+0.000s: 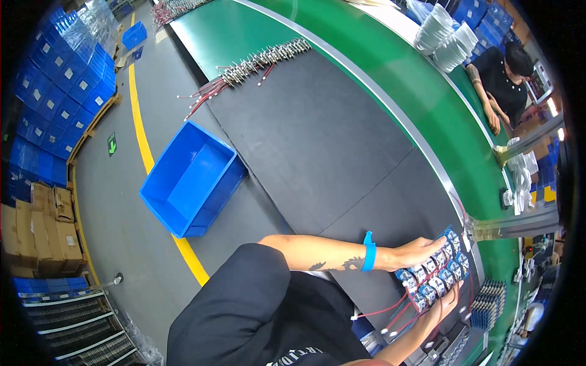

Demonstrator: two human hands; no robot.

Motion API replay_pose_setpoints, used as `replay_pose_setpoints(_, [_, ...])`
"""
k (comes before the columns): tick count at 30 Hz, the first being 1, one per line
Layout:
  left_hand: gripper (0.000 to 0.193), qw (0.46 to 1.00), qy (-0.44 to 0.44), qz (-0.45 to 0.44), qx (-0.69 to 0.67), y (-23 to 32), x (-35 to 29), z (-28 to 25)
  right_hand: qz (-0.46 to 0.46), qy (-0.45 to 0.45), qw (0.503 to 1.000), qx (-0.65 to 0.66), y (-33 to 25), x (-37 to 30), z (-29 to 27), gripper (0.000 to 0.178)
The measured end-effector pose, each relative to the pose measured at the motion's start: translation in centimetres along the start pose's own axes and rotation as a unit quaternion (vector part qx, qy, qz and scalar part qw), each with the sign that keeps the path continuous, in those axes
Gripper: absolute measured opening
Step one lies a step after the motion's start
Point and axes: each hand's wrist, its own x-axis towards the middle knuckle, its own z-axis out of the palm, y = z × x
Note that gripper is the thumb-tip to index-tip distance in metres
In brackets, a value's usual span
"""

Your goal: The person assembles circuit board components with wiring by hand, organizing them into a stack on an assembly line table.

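Observation:
Both hands hold a panel of small blue circuit boards (435,282) with pale round parts, at the lower right over the dark mat. My left hand (416,252), below a blue wrist strap (369,251), lies along the panel's upper side with its fingers over the edge. My right hand (447,303) grips the lower side, fingers curled against it and partly hidden. Thin red wires (390,310) with small white connectors hang from the panel toward my body.
An empty-looking blue bin (194,180) stands left of the black-matted bench (311,134). A row of wired boards (259,64) lies at its far end. Beyond the metal rail runs a green conveyor (390,67). Stacked panels (488,305) sit at right; a co-worker (503,82) sits across.

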Motion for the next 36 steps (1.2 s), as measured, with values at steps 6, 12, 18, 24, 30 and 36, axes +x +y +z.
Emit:
replay_pose_setpoints(6, [0.046,0.995,0.075,0.041,0.043,-1.2,1.0,0.6,0.02,0.001,0.999,0.037,-0.4,0.3,-1.0,0.054])
replay_pose_setpoints(12, [0.045,0.995,0.086,-0.001,-0.057,-0.8,-0.3,-2.2,0.086,0.025,0.996,0.018,-4.0,-3.0,5.2,0.029])
replay_pose_setpoints(18, [0.034,0.981,0.089,-0.114,-0.127,1.8,0.2,-0.3,0.195,0.051,0.943,0.265,-3.3,-2.4,4.6,0.027])
replay_pose_setpoints(24, [0.014,0.976,0.026,0.0,-0.217,-0.1,0.2,-2.2,0.021,0.126,0.988,-0.085,3.0,2.9,-6.3,0.034])
replay_pose_setpoints(30, [0.024,0.957,0.176,0.185,-0.134,-4.6,3.5,-1.8,-0.204,0.079,0.928,-0.303,6.7,4.8,-14.3,0.034])
replay_pose_setpoints(36, [0.031,0.972,0.009,0.076,-0.223,1.3,0.4,-2.2,-0.198,0.228,0.9,-0.315,-4.2,-3.3,-21.2,0.037])
